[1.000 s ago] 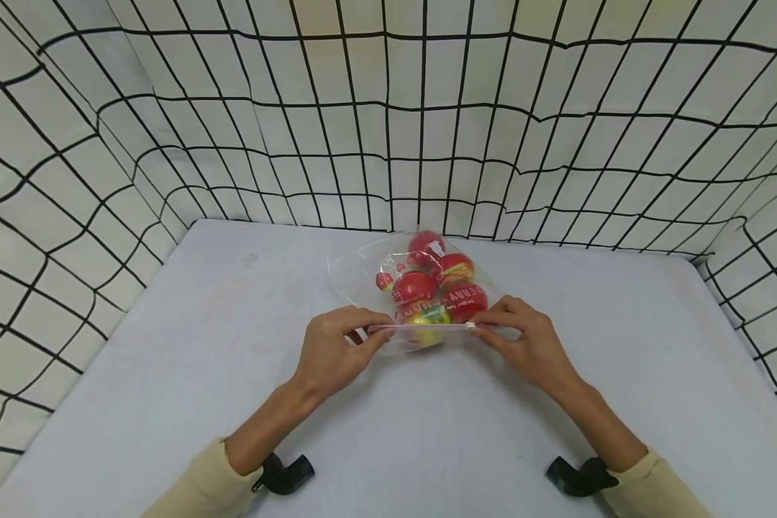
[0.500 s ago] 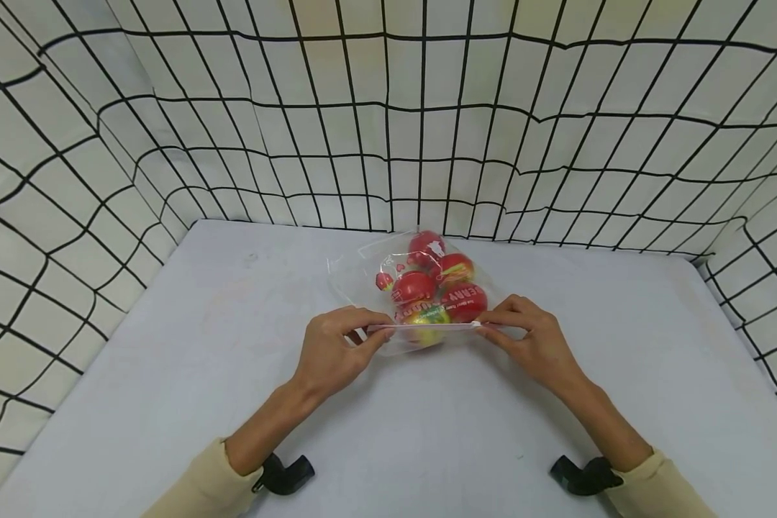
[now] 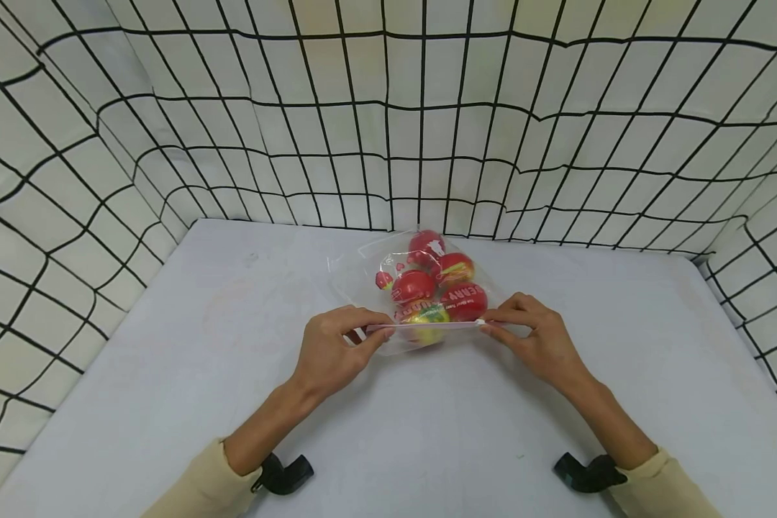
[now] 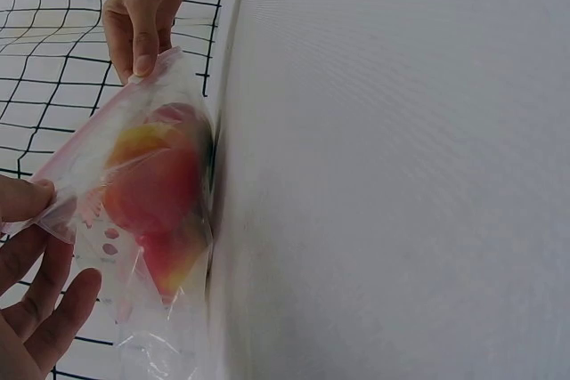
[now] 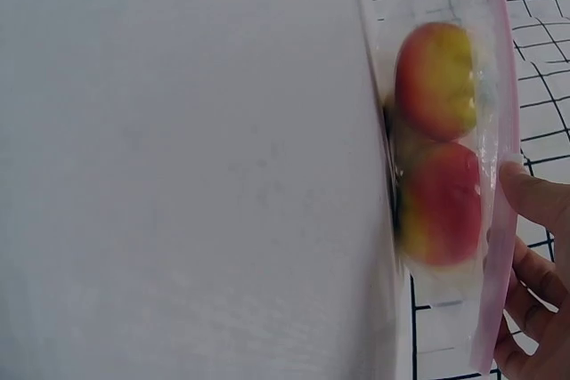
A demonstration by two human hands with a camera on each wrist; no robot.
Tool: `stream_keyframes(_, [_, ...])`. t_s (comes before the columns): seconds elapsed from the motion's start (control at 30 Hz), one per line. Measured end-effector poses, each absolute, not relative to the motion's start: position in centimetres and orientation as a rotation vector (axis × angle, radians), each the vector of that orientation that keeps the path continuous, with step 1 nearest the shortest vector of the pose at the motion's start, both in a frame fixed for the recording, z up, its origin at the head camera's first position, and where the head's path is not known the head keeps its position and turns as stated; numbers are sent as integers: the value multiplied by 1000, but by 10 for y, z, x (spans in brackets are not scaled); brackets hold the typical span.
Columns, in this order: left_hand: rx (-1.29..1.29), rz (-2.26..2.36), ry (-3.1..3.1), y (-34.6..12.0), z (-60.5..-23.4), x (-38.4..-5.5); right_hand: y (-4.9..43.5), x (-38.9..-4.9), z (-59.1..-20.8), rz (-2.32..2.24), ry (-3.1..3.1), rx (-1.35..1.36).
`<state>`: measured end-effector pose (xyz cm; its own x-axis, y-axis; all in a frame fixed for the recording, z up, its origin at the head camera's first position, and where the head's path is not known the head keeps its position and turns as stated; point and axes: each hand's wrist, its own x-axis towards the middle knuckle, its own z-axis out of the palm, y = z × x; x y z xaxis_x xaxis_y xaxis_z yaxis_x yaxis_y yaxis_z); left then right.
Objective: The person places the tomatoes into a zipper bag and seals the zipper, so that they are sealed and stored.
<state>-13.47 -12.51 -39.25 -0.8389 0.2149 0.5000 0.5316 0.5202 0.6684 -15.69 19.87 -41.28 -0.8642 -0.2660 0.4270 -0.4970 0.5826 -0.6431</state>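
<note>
A clear slider zip bag (image 3: 356, 277) holding several round red-and-yellow fruits that look like apples (image 3: 414, 288) lies at the back middle of the table. Red print and small strawberry pictures show on the plastic. My left hand (image 3: 337, 352) pinches the left end of the pink zip strip (image 5: 506, 86) between thumb and fingers. At the strip's right part, thumb and fingers of my right hand (image 3: 537, 342) pinch the small white slider (image 3: 480, 323). Between the hands the strip is stretched straight. In the right wrist view, two fruits (image 5: 441, 206) show through the plastic below the strip.
The white table (image 3: 427, 446) runs back to a wall of black grid lines (image 3: 421, 108) on white, with similar side walls. Black curved wrist mounts (image 3: 288, 475) sit at both sleeve cuffs, close over the table.
My right hand has moved slightly right along the zip strip, and the white slider has moved with it. The left hand and the fruits have stayed in place.
</note>
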Motion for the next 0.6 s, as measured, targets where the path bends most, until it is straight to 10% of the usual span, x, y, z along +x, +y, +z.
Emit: stream_keyframes(0.6, [-627,-1239,-2402,-126,-392,-135,210,-162,-410,1162,-2556,594])
